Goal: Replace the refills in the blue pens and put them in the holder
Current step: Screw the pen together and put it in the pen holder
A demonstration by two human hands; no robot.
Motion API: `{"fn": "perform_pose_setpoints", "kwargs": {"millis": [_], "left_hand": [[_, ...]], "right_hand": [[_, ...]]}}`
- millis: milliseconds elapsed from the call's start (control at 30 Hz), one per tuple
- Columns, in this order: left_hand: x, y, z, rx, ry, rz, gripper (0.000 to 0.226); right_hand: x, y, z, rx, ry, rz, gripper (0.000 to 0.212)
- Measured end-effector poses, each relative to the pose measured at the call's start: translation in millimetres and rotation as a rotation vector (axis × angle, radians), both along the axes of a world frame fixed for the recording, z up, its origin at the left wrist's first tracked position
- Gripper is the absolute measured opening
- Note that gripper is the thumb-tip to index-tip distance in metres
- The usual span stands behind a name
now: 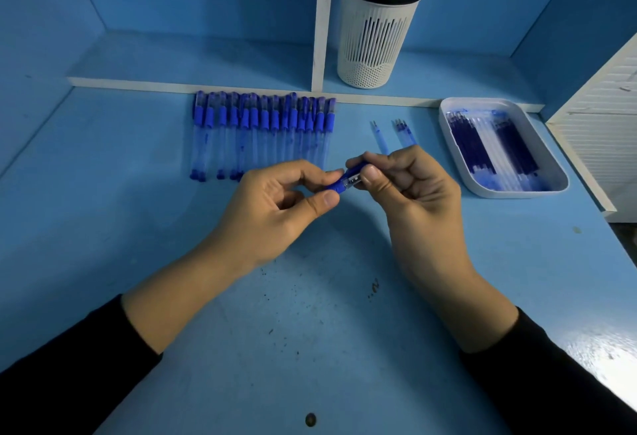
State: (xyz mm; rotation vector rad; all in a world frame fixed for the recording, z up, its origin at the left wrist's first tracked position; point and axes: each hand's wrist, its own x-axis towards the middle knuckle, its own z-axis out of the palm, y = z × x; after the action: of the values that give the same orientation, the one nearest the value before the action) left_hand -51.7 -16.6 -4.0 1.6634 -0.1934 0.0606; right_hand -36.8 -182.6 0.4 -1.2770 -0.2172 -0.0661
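Note:
Both hands hold one blue pen (348,179) above the middle of the blue table. My left hand (275,207) pinches its near end between thumb and fingers. My right hand (410,186) grips the far end, and most of the pen is hidden inside the fingers. A row of several blue pens (262,134) lies side by side beyond the hands. The white holder (375,34) with several pens in it stands on the shelf behind. A white tray (451,145) at the right holds several refills (496,145).
A few loose refills (393,134) lie on the table between the pen row and the tray. A white shelf ledge (138,84) runs along the back, with a vertical divider (322,21). A white slatted panel (599,124) stands at the right edge.

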Motion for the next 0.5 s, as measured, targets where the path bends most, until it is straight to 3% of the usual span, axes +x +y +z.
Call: {"fn": "perform_pose_setpoints", "kwargs": {"millis": [500], "left_hand": [[-3.7, 1.0, 3.5, 0.011, 0.017, -0.02, 0.023]], "right_hand": [[-0.6, 0.1, 0.7, 0.001, -0.049, 0.02, 0.016]]}}
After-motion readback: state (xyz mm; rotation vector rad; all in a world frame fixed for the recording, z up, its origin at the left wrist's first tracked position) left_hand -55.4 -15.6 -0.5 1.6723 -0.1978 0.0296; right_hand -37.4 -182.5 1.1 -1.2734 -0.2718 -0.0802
